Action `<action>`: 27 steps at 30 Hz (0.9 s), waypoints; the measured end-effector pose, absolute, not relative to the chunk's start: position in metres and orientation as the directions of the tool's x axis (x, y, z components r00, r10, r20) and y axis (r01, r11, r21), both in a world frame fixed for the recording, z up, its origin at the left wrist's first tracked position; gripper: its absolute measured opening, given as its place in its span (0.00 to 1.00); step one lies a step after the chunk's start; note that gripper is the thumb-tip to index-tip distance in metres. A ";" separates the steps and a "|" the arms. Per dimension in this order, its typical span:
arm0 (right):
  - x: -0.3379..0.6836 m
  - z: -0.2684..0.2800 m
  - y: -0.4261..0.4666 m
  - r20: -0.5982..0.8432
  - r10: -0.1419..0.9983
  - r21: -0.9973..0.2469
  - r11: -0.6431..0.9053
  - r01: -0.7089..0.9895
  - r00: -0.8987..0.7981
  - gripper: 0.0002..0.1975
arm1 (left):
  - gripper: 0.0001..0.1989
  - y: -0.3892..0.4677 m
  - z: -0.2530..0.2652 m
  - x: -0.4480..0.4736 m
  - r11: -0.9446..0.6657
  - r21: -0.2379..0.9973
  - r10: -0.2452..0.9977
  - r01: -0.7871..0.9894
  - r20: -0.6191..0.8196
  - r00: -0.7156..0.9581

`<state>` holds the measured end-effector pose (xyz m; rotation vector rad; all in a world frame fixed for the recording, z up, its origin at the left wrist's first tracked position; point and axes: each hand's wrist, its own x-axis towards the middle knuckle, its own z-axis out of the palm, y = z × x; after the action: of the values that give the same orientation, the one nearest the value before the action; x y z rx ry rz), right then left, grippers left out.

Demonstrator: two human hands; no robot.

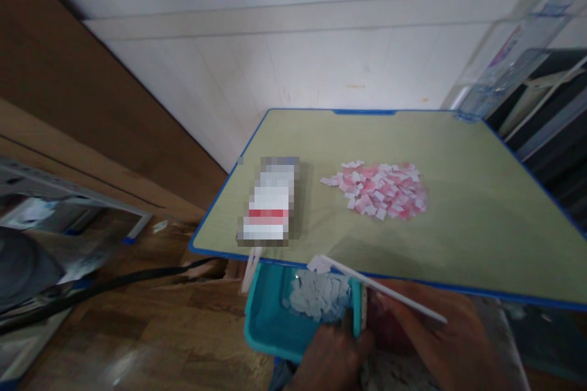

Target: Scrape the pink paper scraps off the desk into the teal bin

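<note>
My right hand [435,327] is closed around a thin white stick [389,290] at the near edge of the table. The stick's far tip touches a small whitish piece [320,264] above the basin's back edge. My left hand [332,351] is closed at the right side of a teal basin [270,339], finger and thumb on either side of its rim. Inside the basin lies a heap of small pale flat pieces [318,294]. On the table, a loose pile of small pink and white pieces [383,189] spreads out beyond my hands.
The folding table [468,226] has a pale green top with a blue edge. A pixelated oblong thing [270,201] lies at its left, with a white cable [250,270] hanging over the edge. A clear plastic bottle [499,73] stands at the back right. A black hose-like line [137,275] crosses the left.
</note>
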<state>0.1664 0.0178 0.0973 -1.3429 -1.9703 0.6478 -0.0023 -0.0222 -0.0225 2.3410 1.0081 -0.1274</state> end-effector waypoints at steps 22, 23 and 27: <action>0.172 0.090 0.016 0.265 0.938 -0.723 0.346 0.598 -0.223 0.14 | 0.18 -0.022 -0.027 -0.001 -0.563 0.420 0.667 0.711 -0.276 0.692; 0.172 0.088 0.016 0.258 0.944 -0.717 0.330 0.614 -0.205 0.14 | 0.16 -0.021 -0.028 -0.001 -0.570 0.407 0.660 0.714 -0.290 0.693; 0.165 0.079 0.016 0.253 0.956 -0.741 0.290 0.606 -0.149 0.13 | 0.16 -0.020 -0.032 -0.001 -0.596 0.361 0.655 0.717 -0.299 0.694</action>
<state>0.1648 0.0162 0.0791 -1.4020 -1.8502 0.6269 -0.0007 -0.0196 -0.0325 2.4485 1.0585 -0.1853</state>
